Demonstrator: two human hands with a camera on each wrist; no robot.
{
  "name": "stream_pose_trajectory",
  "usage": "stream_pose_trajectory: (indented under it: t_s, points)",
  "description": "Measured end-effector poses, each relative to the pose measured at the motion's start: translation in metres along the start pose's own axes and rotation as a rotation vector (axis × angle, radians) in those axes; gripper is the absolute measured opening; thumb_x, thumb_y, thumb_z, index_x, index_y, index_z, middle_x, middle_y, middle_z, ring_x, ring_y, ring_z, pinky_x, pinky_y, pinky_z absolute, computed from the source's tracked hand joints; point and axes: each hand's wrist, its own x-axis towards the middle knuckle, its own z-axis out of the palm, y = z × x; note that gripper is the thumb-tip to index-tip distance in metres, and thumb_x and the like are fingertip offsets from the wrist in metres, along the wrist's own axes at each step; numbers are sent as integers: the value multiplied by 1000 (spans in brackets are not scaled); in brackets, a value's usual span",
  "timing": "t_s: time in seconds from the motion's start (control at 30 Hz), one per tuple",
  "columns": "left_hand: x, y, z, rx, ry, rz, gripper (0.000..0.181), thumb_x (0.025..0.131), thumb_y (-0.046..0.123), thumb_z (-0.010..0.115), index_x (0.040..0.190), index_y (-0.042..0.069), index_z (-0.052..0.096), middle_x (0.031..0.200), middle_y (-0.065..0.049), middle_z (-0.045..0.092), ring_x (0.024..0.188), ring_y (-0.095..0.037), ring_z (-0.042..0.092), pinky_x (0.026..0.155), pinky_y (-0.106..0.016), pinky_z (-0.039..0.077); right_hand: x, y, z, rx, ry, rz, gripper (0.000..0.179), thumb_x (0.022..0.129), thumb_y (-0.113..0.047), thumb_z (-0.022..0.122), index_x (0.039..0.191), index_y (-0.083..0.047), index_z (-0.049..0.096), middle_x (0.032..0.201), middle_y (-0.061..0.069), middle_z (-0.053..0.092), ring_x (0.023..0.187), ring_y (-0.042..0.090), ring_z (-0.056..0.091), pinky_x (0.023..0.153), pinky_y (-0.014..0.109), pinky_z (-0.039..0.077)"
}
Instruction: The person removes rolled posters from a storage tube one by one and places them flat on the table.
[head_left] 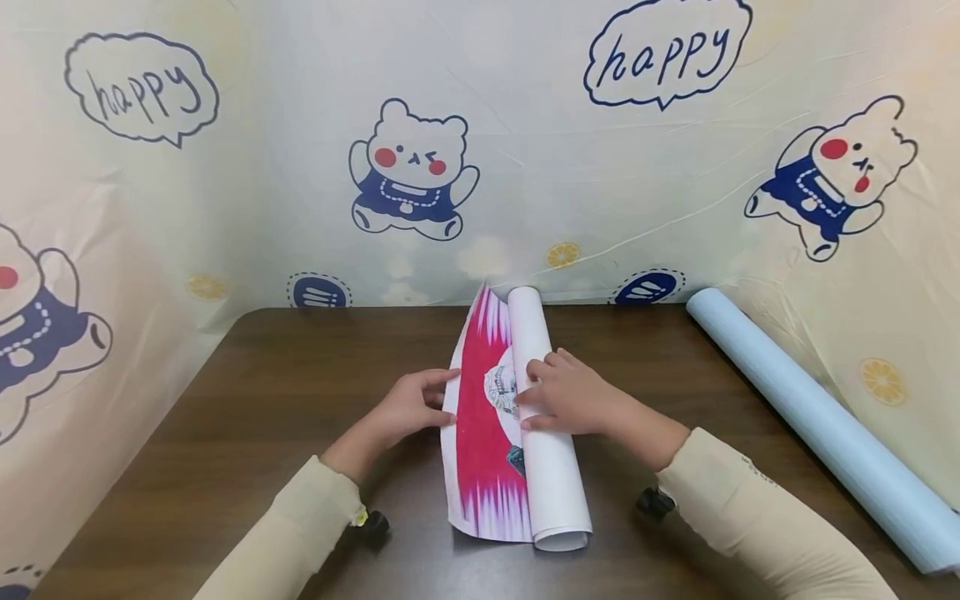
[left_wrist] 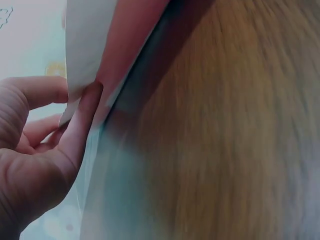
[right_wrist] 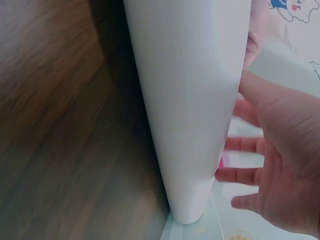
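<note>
I see the printed curtain (head_left: 540,192) rising behind the surface's back edge. The wooden surface (head_left: 217,425) gives me wide room on the left and a narrower stretch at right, where a pale blue roll (head_left: 821,429) slants along the right side. Mid-surface lies the partly rolled poster (head_left: 480,425), its far end up at the back edge, its white rolled part (head_left: 555,483) on the right. There the right hand (head_left: 577,396) rests, fingers spread loosely, touching it. The left hand (head_left: 408,408) pinches the poster's left edge, thumb and fingers nearly together.
</note>
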Motion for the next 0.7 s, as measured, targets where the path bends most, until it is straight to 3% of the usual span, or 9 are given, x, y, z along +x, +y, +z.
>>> stream_pose_trajectory:
  t_s: [0.13,0.23,0.3,0.37,0.57,0.7]
  points:
    - [-5,-5,-11,-17,-1,-4,77,77,12,83,145,12,48,116,-11,64,92,-24,69,77,-41,58,-5,3,-2,-7,12,43,54,83,-53,70,123,-17,68,123,9,59,116,29,52,108,56,33]
    - [-7,-9,-19,-24,-4,-7,78,77,14,83,145,12,47,117,-12,63,92,-24,69,77,-42,58,-10,4,-3,84,-22,80,58,84,-50,70,128,-13,62,142,9,51,135,33,41,112,54,25]
    - [-9,-11,-23,-37,-13,-5,79,77,15,83,146,12,46,118,-14,63,94,-26,69,78,-42,57,-12,5,-2,136,-41,77,56,86,-46,70,129,-12,59,145,8,49,140,33,35,113,53,24]
    - [-12,-12,-27,-42,-20,-6,80,77,16,84,146,13,45,120,-14,62,95,-26,69,78,-42,57,-13,6,-1,157,-51,60,52,87,-43,69,129,-13,59,144,8,50,139,34,35,113,54,23]
    - [-18,-13,-38,-41,-17,-10,79,77,17,84,146,12,46,119,-14,62,95,-27,68,79,-43,57,-16,8,2,40,-5,-4,46,90,-47,64,128,-21,66,132,12,54,125,32,45,111,58,25]
    - [-20,-14,-42,-31,-19,-3,78,77,16,83,145,11,46,119,-14,61,95,-27,68,79,-44,57,-16,8,2,63,-3,8,53,90,-49,64,131,-15,62,138,13,52,131,34,42,113,56,23]
